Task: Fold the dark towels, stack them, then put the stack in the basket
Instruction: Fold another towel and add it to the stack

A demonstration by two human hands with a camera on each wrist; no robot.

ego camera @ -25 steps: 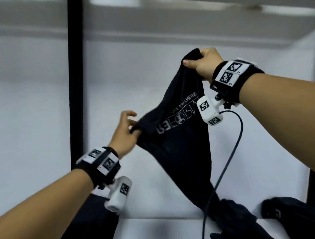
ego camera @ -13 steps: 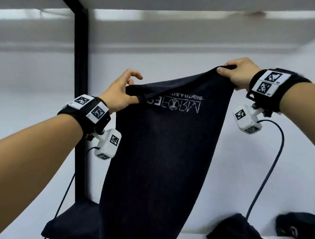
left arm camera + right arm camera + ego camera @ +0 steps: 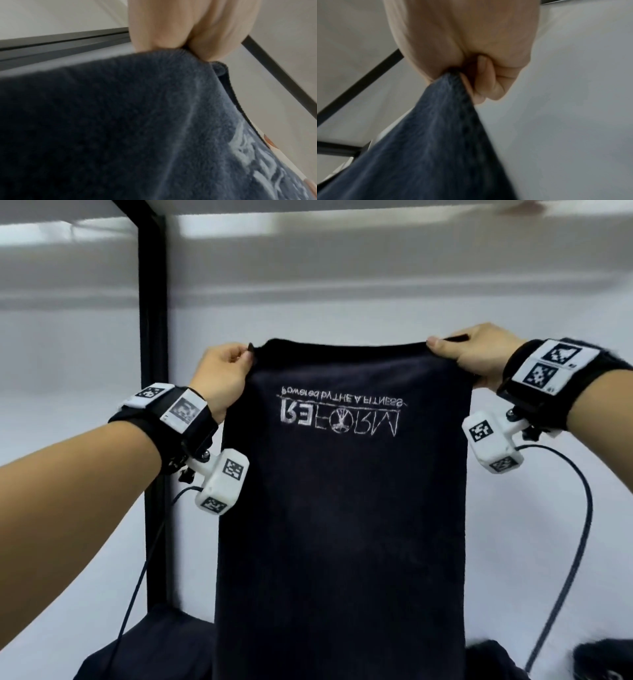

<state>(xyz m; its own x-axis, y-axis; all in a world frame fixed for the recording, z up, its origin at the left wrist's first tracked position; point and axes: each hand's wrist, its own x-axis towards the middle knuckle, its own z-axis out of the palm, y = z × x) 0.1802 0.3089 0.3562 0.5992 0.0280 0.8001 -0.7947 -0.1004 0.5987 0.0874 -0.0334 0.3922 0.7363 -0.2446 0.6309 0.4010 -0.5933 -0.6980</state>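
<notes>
A dark navy towel (image 3: 342, 525) with white upside-down lettering hangs flat in front of me, held up by its top edge. My left hand (image 3: 222, 371) pinches the top left corner, my right hand (image 3: 469, 354) grips the top right corner. Both hands are level and the top edge is stretched between them. In the left wrist view my fingers (image 3: 180, 27) close on the towel (image 3: 120, 128). In the right wrist view the towel (image 3: 436, 148) runs out of my closed right hand (image 3: 462, 54). More dark towels lie below: one at bottom left (image 3: 147, 648), others at bottom right (image 3: 496, 662). No basket is in view.
A black frame post (image 3: 154, 405) stands upright just left of my left hand. A pale wall lies behind the towel. Black cables (image 3: 565, 577) hang from both wrist cameras down toward the towels below.
My left hand rose from low beside the towel to level with my right hand. The towel went from a bunched drape to a flat sheet spread between both hands.
</notes>
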